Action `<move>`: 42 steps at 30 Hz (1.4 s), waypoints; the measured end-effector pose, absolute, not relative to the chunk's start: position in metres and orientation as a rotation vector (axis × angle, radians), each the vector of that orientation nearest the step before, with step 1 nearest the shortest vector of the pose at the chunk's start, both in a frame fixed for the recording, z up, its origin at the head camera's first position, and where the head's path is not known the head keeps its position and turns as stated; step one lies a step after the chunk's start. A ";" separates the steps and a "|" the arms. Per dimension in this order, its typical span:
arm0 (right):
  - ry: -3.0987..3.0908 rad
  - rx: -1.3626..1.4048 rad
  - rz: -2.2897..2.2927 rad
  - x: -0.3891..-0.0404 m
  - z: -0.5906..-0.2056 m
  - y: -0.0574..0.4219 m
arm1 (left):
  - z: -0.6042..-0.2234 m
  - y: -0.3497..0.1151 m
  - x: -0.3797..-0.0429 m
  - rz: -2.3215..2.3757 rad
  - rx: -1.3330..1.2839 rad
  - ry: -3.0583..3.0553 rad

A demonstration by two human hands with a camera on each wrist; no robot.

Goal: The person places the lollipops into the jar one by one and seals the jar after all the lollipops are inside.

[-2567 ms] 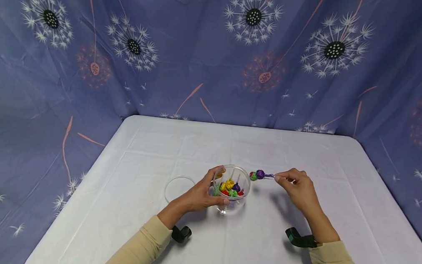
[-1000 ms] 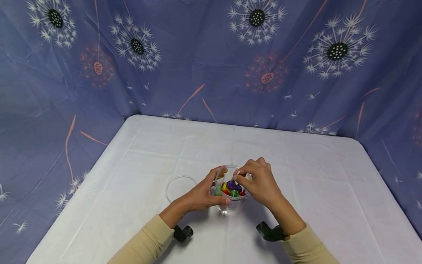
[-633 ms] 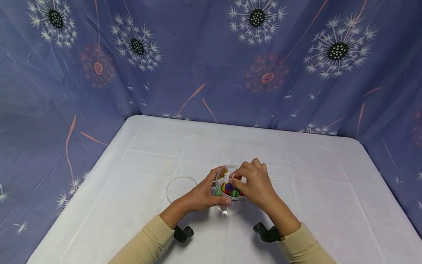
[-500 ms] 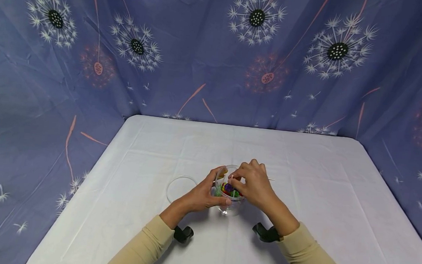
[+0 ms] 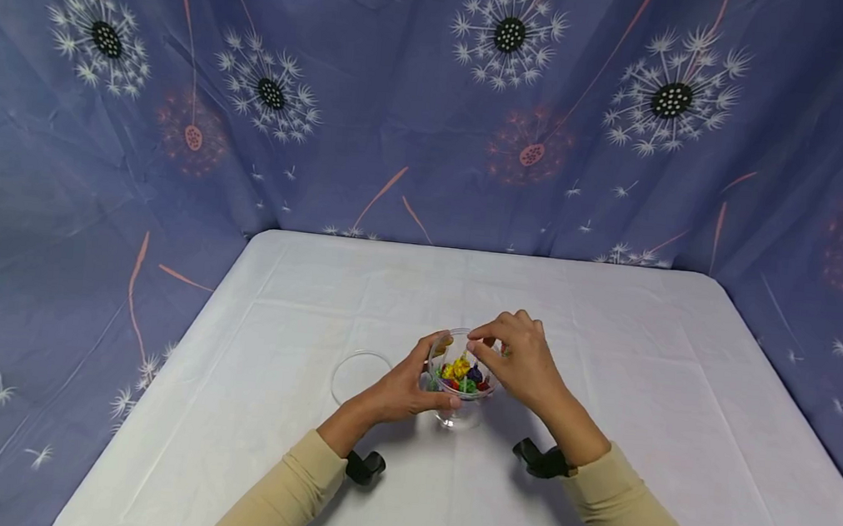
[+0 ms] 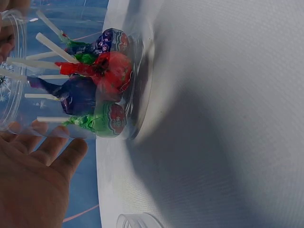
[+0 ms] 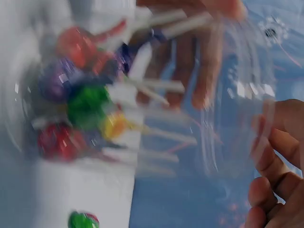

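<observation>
My left hand (image 5: 397, 393) grips a clear plastic jar (image 5: 457, 417), thumb at the near side and fingers round the far side. Inside lie several wrapped lollipops, among them a yellow lollipop (image 5: 461, 368), a red lollipop (image 6: 114, 73) and a green lollipop (image 6: 105, 121), with white sticks pointing toward the mouth. My right hand (image 5: 522, 359) hovers at the jar's open mouth, thumb and forefinger close together, fingers loosely bent. In the right wrist view its fingertips (image 7: 261, 142) are right by the rim, and no lollipop shows between them.
A clear round lid (image 5: 362, 379) lies left of the jar, partly behind the left wrist. Another green lollipop (image 7: 83, 220) lies on the white-covered table (image 5: 598, 312) beyond the right hand, mostly hidden by it in the head view. A patterned curtain (image 5: 403, 128) surrounds the table.
My right hand brought a purple lollipop from the right into the jar, let it go among the others, and lifted back to the rim. The left hand keeps its grip.
</observation>
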State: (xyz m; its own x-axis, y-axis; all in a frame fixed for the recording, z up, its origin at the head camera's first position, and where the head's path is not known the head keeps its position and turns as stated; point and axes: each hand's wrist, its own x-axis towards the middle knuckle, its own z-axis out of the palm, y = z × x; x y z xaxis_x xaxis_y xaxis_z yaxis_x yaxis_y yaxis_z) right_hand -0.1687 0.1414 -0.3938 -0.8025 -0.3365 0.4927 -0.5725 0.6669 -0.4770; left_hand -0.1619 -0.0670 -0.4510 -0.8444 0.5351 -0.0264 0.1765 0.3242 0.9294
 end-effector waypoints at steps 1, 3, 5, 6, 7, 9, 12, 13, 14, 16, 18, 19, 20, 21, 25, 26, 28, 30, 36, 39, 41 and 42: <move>-2.500 0.697 0.922 -0.170 -0.393 0.145 | -0.451 -0.067 -0.162 1.523 0.632 2.275; -2.481 0.653 0.974 -0.173 -0.390 0.154 | -0.450 -0.067 -0.161 1.519 0.627 2.289; -2.494 0.596 1.007 -0.176 -0.387 0.162 | -0.450 -0.067 -0.161 1.513 0.626 2.303; -2.506 0.565 1.025 -0.178 -0.386 0.166 | -0.450 -0.067 -0.161 1.512 0.627 2.306; -2.518 0.534 1.040 -0.179 -0.386 0.170 | -0.450 -0.067 -0.161 1.510 0.627 2.309; -2.544 0.476 1.065 -0.181 -0.387 0.179 | -0.451 -0.067 -0.161 1.509 0.632 2.312; -2.560 0.400 1.117 -0.185 -0.390 0.190 | -0.452 -0.068 -0.161 1.507 0.637 2.314; -2.563 0.378 1.136 -0.187 -0.392 0.194 | -0.452 -0.068 -0.161 1.504 0.636 2.315; -2.567 0.356 1.151 -0.188 -0.394 0.197 | -0.452 -0.068 -0.161 1.501 0.637 2.318; -2.568 0.319 1.171 -0.191 -0.397 0.202 | -0.452 -0.068 -0.161 1.497 0.638 2.320; -2.577 0.290 1.167 -0.194 -0.401 0.206 | -0.451 -0.068 -0.161 1.495 0.639 2.323; -2.582 0.279 1.165 -0.196 -0.403 0.208 | -0.451 -0.068 -0.161 1.494 0.638 2.324; -2.588 0.269 1.158 -0.198 -0.405 0.210 | -0.451 -0.068 -0.161 1.495 0.638 2.324; -2.597 0.258 1.152 -0.199 -0.407 0.212 | -0.451 -0.068 -0.161 1.493 0.638 2.325; -2.636 0.212 1.155 -0.205 -0.418 0.219 | -0.450 -0.067 -0.160 1.488 0.635 2.330; -2.649 0.202 1.158 -0.206 -0.421 0.220 | -0.450 -0.067 -0.160 1.486 0.636 2.330; -2.675 0.179 1.172 -0.209 -0.426 0.224 | -0.449 -0.067 -0.160 1.482 0.637 2.332; -2.706 0.162 1.172 -0.211 -0.431 0.227 | -0.448 -0.067 -0.160 1.483 0.634 2.334; -2.784 0.153 1.159 -0.220 -0.445 0.234 | -0.446 -0.067 -0.159 1.489 0.614 2.328; -2.838 0.158 1.153 -0.224 -0.452 0.237 | -0.447 -0.066 -0.160 1.484 0.619 2.329; -2.880 0.164 1.150 -0.226 -0.458 0.238 | -0.448 -0.066 -0.160 1.480 0.623 2.327; -2.900 0.163 1.145 -0.227 -0.460 0.239 | -0.448 -0.066 -0.160 1.477 0.625 2.325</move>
State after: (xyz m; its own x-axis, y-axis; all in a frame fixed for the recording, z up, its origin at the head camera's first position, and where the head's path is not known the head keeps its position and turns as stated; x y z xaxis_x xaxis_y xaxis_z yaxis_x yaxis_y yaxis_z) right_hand -0.2275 0.2390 -0.4603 -0.9944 -0.0897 0.0562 -0.1039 0.7255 -0.6804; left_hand -0.1602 -0.0658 -0.4483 -0.8549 0.5179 -0.0308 0.1923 0.3714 0.9084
